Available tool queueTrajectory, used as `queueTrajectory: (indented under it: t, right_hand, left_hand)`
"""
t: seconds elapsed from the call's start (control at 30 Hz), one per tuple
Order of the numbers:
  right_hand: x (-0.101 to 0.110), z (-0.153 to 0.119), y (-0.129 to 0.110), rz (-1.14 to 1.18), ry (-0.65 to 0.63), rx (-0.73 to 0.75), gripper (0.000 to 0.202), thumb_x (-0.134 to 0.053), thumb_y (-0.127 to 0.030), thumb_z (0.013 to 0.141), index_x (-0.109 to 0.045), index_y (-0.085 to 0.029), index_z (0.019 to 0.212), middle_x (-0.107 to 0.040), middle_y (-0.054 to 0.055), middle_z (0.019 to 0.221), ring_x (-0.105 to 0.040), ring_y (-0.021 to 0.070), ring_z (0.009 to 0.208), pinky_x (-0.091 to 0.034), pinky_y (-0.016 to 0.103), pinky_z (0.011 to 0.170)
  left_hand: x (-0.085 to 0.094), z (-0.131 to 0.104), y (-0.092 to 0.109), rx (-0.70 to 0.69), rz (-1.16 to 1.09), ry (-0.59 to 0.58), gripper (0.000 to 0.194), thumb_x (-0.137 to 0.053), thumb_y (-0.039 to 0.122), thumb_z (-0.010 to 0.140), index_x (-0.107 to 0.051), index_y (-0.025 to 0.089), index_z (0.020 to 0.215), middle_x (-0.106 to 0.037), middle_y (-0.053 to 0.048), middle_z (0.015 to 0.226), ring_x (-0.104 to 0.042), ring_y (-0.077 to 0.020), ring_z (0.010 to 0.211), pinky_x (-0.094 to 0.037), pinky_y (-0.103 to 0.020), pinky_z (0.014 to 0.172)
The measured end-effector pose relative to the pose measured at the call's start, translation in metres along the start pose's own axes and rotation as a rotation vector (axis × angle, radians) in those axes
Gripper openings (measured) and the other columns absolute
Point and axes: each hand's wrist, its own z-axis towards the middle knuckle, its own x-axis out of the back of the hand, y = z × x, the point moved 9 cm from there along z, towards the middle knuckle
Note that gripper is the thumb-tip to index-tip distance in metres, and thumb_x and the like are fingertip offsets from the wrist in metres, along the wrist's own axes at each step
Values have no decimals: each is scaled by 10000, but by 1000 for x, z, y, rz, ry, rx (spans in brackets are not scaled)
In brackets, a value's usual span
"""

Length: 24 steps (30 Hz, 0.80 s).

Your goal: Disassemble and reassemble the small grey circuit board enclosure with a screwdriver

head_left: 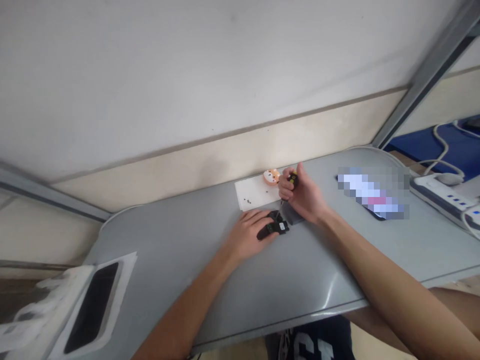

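Observation:
My left hand (245,234) rests low on the grey table, its fingers and thumb closed around a small black device (281,227) with a bit of green circuit board showing. My right hand (308,197) is wrapped around a screwdriver (293,180) with a black and yellow handle. Its thin shaft slants down to the device; whether the tip sits in a screw is too small to tell. Just right of the device, partly under my right hand, lies a flat dark grey piece (295,214). Several tiny dark screws (248,201) lie on a white sheet of paper (252,189) behind my hands.
An orange and white animal-face trinket (270,176) sits at the paper's back edge. To the right are a lit phone (369,194), partly pixelated, and a white power strip (446,201) with cables. A black-screened phone or tablet (93,305) lies on white sheets at the left.

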Motion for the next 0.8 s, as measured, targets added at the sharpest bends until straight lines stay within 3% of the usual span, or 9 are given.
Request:
queueTrajectory:
  t: [0.1,0.2,0.27,0.33,0.4,0.53,0.67,0.73,0.8]
  right_hand:
    - [0,-1,1,9,16,-15,313,-749,-522,859,-619,-241,898,-494,-14,762,-468,127,624,-438,280,573]
    - [-2,-4,0,-30,11,9,356,-823,-466,811,-560,-226,799,-594,6,901,-547,129,707,-472,282,626]
    - [-3,-5,1,-64,7,8,447,-839,-480,808,-480,-221,743,-542,-18,789,-473,101,607,-418,265,561]
    - [-5,-6,2,-104,2,13,504,-814,-515,836,-419,-224,721,-364,-62,632,-297,81,504,-308,251,483]
    - [-6,-5,0,-125,-5,34,488,-760,-571,869,-443,-227,732,-241,-78,602,-192,85,493,-241,250,459]
    - [-8,-3,0,-53,-26,27,391,-679,-616,908,-641,-227,905,-389,-34,679,-361,102,554,-358,260,519]
    - [-8,-4,-2,-53,-28,70,313,-784,-498,858,-650,-215,866,-574,17,898,-563,128,746,-468,272,651]
    - [-8,-5,-2,-82,-21,79,350,-822,-472,835,-584,-219,799,-570,1,861,-541,112,694,-442,260,609]
    - [-7,-5,-2,-101,-7,82,425,-836,-478,825,-502,-226,756,-453,-43,692,-405,88,556,-357,245,520]
  left_hand:
    - [0,0,0,-13,-1,9,224,-734,349,933,-726,230,1124,-742,-60,1288,-678,-258,1213,-548,-455,1055]
    - [-1,-1,1,-28,0,2,228,-725,357,940,-725,234,1132,-739,-61,1294,-683,-258,1205,-548,-461,1053]
    - [-2,-1,1,-33,1,-1,225,-721,367,942,-727,234,1124,-742,-60,1288,-685,-259,1200,-548,-462,1055]
    - [-2,-2,0,-21,5,0,231,-725,379,940,-729,236,1122,-743,-59,1286,-684,-262,1203,-548,-467,1057]
    - [-2,-2,0,-5,7,-5,240,-726,388,941,-729,238,1128,-739,-57,1293,-677,-265,1217,-545,-470,1064]
    - [-3,-1,-1,24,7,-13,238,-707,393,958,-723,237,1136,-726,-57,1320,-665,-263,1233,-534,-474,1081]
    - [-3,-1,-2,43,21,3,245,-690,399,970,-717,233,1149,-721,-70,1325,-664,-261,1234,-526,-479,1092]
    - [-3,-2,-3,45,20,4,247,-693,397,967,-717,236,1153,-721,-69,1323,-663,-256,1236,-525,-475,1096]
    - [-2,-2,-3,47,13,-5,250,-701,387,958,-715,237,1158,-720,-72,1327,-660,-256,1243,-525,-473,1098]
